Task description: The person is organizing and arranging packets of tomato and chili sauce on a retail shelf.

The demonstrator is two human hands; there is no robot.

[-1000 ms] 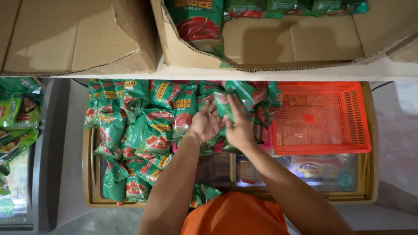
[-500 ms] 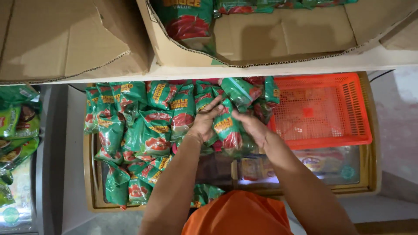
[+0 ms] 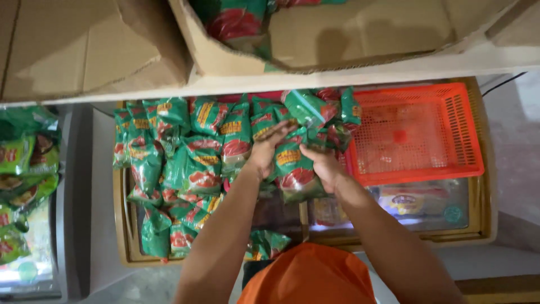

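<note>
Both hands grip one glossy, crinkled green-and-red snack packet (image 3: 292, 171) mid-scene: left hand (image 3: 267, 152) flat against its left side, right hand (image 3: 323, 166) curled around its right edge. Similar packets (image 3: 185, 152) crowd the left; a perforated orange plastic basket (image 3: 416, 132) sits right.

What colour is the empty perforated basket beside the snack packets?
The basket is orange-red, seen clearly in the head view.

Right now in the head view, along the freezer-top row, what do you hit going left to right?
Green packets at the left edge → pile of green-and-red snack packets → left hand → right hand, both on one packet → orange basket.
</note>
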